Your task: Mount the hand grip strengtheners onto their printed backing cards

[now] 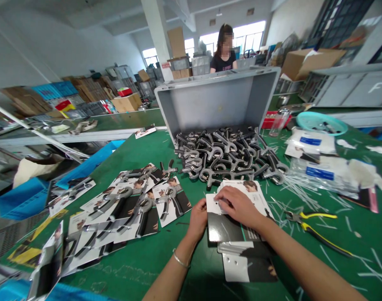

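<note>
A printed backing card (222,225) is tilted up in front of me, above a stack of similar cards (236,267). My left hand (198,219) grips its left edge, with the fingertips partly hidden behind it. Over the card's upper part lies my right hand (239,207), its fingers bent and pressed together near small holes; anything tiny between them is hidden. Just beyond both hands is a heap of grey-and-black Y-shaped hand tools (222,154), spilling from a grey plastic crate (210,102) tipped on its side. To the left, several carded tools (170,202) overlap on the green table.
Yellow-and-black cutting pliers (316,230) lie at right among scattered white plastic strips (306,190). Behind them are clear plastic bags (322,173) and a turquoise basin (321,122). Blue bins (23,198) stand at the left edge. A person (224,62) is behind the crate.
</note>
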A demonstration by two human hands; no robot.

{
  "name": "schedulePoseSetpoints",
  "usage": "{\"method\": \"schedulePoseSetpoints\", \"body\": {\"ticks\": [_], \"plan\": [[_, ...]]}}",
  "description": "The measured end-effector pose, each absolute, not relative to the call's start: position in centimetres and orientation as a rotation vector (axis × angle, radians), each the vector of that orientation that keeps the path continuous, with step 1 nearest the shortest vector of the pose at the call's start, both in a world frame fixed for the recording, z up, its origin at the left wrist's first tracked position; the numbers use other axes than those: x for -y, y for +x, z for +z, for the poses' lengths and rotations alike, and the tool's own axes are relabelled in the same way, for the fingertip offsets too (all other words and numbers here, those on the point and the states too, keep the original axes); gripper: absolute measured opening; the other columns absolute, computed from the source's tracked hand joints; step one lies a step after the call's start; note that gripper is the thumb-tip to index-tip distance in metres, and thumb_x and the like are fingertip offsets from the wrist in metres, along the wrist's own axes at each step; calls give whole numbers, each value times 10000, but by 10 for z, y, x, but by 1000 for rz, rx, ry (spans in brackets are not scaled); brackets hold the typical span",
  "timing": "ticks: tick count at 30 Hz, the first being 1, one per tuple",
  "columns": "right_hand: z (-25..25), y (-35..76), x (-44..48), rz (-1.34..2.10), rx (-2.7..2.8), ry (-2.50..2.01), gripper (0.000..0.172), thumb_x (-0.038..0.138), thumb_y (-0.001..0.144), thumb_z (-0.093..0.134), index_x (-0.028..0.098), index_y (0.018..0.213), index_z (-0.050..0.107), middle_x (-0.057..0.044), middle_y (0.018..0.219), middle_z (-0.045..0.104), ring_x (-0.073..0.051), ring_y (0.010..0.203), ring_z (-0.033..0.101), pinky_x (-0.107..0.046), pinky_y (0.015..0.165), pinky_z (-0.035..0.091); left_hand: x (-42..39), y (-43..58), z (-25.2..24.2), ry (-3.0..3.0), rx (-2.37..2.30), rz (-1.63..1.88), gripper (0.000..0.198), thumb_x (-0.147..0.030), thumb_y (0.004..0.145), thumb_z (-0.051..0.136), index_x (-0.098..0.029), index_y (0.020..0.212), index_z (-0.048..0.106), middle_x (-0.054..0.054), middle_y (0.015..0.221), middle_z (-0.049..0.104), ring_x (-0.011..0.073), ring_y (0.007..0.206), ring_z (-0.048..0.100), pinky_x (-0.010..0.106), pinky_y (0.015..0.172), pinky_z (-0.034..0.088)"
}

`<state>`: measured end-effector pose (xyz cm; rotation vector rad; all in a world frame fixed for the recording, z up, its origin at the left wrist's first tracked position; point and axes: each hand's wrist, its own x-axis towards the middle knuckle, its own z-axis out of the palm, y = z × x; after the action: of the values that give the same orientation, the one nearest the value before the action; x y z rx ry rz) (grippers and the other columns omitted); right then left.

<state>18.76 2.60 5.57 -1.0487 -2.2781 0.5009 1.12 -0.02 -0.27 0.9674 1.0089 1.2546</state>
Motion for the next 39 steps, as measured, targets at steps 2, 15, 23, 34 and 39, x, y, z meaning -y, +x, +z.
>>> {"method": "schedulePoseSetpoints", "body": {"ticks": [2,15,23,34,39], "plan": [[55,187,-26,492,2290,-1040,95,224,922,566,206,976,642,-62,956,634,-220,933,562,-362,846,424,-1,9,-3,915,-974,1261,345,-244,706,767,-169,1031,677,49,956,748,176,793,670,266,747,487],[57,186,-26,640,2022,-1017,70,215,941,568,197,883,604,-32,881,615,-184,876,542,-330,805,405,-31,-12,21,873,-984,969,447,-395,741,765,-138,1098,684,68,909,724,181,769,650,243,660,478],[91,252,21,1320,515,-533,159,233,988,477,191,856,555,35,720,449,-93,609,432,-215,581,418,21,-2,32,839,-1223,1078,458,-439,773,728,-154,1126,663,91,1009,729,204,861,665,289,757,520],[111,248,66,1634,-141,-129,161,128,997,393,189,863,458,36,701,424,-92,600,447,-216,570,479,82,31,89,1618,-1328,1300,138,-282,895,606,-245,996,692,43,1065,675,210,1046,616,327,947,462],[115,243,84,1694,-150,-57,172,110,989,410,191,846,458,47,663,391,-93,575,438,-215,555,461,81,82,109,1712,-975,1146,219,-227,890,626,-256,1097,690,68,1141,667,228,1098,594,375,999,448]]}}
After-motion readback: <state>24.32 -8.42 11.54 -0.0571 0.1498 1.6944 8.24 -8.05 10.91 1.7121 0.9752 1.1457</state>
